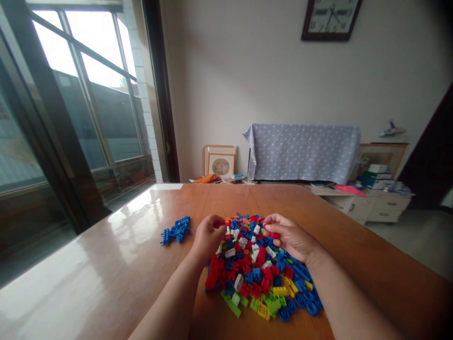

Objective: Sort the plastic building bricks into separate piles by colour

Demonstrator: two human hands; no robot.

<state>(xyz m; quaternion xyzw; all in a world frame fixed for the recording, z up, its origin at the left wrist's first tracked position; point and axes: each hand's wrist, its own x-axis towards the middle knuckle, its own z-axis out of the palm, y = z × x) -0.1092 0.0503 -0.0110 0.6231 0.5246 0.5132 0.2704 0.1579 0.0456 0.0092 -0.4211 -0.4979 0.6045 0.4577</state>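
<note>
A wide pile of toy bricks (247, 264) in red, blue, white, green, yellow and orange lies on the wooden table (130, 274). At the pile's left edge, my left hand (209, 236) is closed, thumb against curled fingers, with a bit of red showing at the fingertips. Over the right side of the pile, my right hand (292, 236) pinches a red brick (272, 232) between thumb and fingers. Left of my left hand sits a small separate group of blue pieces (176, 230).
A white sheet (166, 187) lies at the table's far left edge. Behind the table stand a low cabinet (380, 208), a cloth-covered object (304, 151) and framed pictures (220, 163). Glass doors are on the left, and a clock (331, 19) hangs above.
</note>
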